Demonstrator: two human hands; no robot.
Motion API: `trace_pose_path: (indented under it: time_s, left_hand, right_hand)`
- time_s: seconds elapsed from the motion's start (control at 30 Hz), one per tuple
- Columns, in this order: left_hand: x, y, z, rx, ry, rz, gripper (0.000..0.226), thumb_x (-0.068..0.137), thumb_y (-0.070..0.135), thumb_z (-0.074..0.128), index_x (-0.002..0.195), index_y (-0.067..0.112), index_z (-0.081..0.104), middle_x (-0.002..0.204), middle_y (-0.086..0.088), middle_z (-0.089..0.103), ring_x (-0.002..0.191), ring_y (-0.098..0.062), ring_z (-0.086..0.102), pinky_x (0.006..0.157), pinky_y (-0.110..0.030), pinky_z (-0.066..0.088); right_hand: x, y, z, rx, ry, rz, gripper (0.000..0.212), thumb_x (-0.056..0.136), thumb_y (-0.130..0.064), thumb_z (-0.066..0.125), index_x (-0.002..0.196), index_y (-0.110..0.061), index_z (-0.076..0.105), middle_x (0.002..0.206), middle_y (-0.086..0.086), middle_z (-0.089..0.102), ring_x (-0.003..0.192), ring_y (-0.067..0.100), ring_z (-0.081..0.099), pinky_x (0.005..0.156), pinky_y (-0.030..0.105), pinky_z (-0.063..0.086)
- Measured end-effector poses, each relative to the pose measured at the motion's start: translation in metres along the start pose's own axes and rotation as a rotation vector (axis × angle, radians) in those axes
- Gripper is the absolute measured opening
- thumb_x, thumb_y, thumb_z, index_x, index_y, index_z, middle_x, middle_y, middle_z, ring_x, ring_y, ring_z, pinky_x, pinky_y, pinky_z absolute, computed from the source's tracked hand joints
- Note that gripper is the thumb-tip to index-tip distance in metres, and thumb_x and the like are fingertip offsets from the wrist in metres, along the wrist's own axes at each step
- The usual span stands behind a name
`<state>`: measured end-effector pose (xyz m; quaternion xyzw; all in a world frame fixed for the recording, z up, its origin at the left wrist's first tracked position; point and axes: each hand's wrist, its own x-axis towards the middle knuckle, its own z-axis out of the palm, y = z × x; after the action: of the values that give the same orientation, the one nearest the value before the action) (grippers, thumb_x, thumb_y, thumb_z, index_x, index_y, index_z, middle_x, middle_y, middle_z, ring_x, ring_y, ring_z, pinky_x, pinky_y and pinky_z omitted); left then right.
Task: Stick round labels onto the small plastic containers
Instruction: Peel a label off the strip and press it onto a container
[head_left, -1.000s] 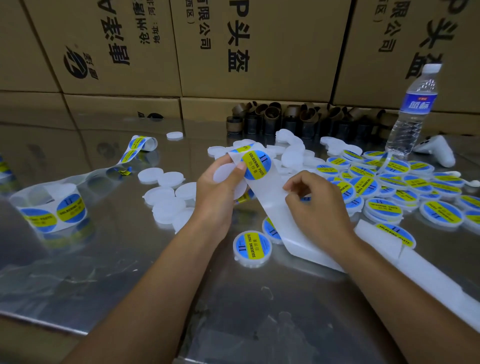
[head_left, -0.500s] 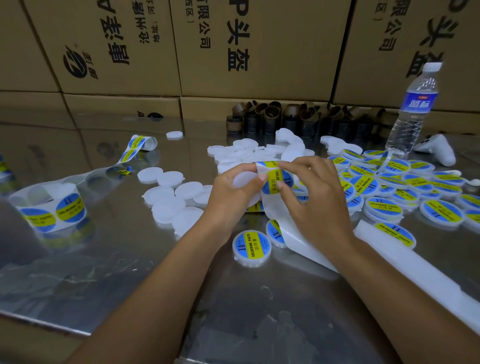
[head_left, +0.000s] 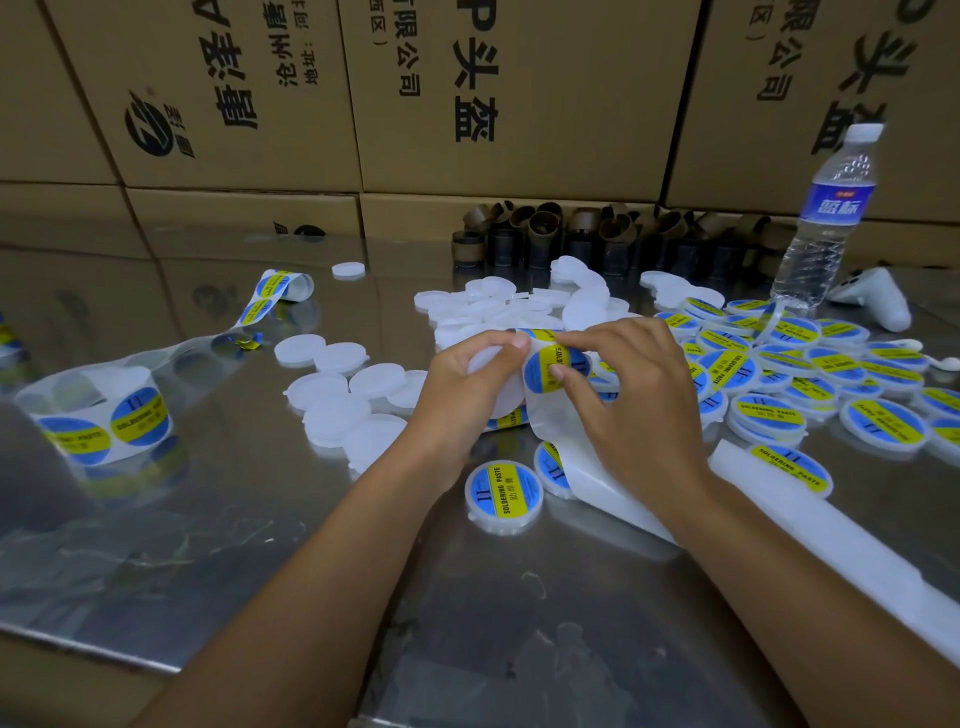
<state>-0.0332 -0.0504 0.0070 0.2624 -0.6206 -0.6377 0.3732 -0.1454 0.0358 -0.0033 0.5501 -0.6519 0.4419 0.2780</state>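
Soldering-paste label (head_left: 537, 371), pinched by my right hand (head_left: 639, 410), should peel slowly off the backing strip (head_left: 571, 447), then land centred on the blank container (head_left: 506, 400) my left hand (head_left: 457, 395) grips.

Steel table (head_left: 156, 545) (reflective), cardboard boxes (head_left: 519, 104)

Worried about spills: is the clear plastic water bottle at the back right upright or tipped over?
Upright: the clear plastic water bottle stands on the shiny metal table, its white cap on top.
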Motion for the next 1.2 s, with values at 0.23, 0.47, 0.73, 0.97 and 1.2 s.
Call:
trace_pose_path:
  time_s: [0.23,0.47,0.73,0.97,1.2]
  left_hand:
    - [-0.002,0.001,0.0,-0.01,0.023,0.0,0.021,0.09,0.03,0.062,0.07,0.028,0.069,0.093,-0.007,0.068,0.104,-0.038,0.063,0.088,-0.059,0.05]
    - [0.001,-0.001,-0.003,0.012,0.135,-0.01,0.013,0.087,0.032,0.066,0.074,0.033,0.068,0.097,-0.005,0.071,0.089,-0.029,0.069,0.069,-0.054,0.057]
    - [0.006,-0.003,-0.006,-0.085,0.189,-0.07,0.011,0.087,0.031,0.067,0.076,0.028,0.065,0.06,0.004,0.064,0.055,-0.011,0.062,0.056,-0.035,0.05]
    - [0.008,-0.004,-0.007,-0.135,0.213,-0.059,0.009,0.087,0.027,0.067,0.079,0.024,0.066,0.067,-0.001,0.067,0.059,-0.017,0.062,0.056,-0.033,0.054]
    - [0.015,-0.009,-0.012,-0.172,0.31,-0.007,0.008,0.086,0.029,0.068,0.081,0.022,0.066,0.064,0.009,0.07,0.058,-0.004,0.066,0.052,-0.021,0.053]
  right_hand:
    - [0.0,-0.002,-0.001,0.001,0.003,-0.005,0.012,0.078,-0.012,0.07,0.09,-0.011,0.069,0.088,0.001,0.068,0.089,0.028,0.057,0.081,0.03,0.035]
    - [0.0,-0.005,0.0,-0.007,0.01,-0.01,0.011,0.074,-0.005,0.067,0.082,-0.013,0.07,0.084,0.002,0.065,0.086,0.028,0.057,0.079,0.031,0.035]
    - [0.002,-0.012,-0.001,0.103,0.037,0.05,0.01,0.072,-0.005,0.061,0.077,-0.012,0.066,0.079,-0.007,0.061,0.083,0.021,0.056,0.079,0.034,0.037]
    - [0.008,-0.019,-0.007,0.347,0.113,0.299,0.012,0.07,-0.007,0.054,0.072,-0.018,0.058,0.071,-0.013,0.057,0.075,0.006,0.053,0.077,0.015,0.038]
    - [0.012,-0.016,-0.012,0.527,0.167,0.478,0.032,0.079,0.004,0.058,0.07,-0.026,0.056,0.071,-0.015,0.058,0.071,-0.003,0.054,0.077,0.015,0.041]
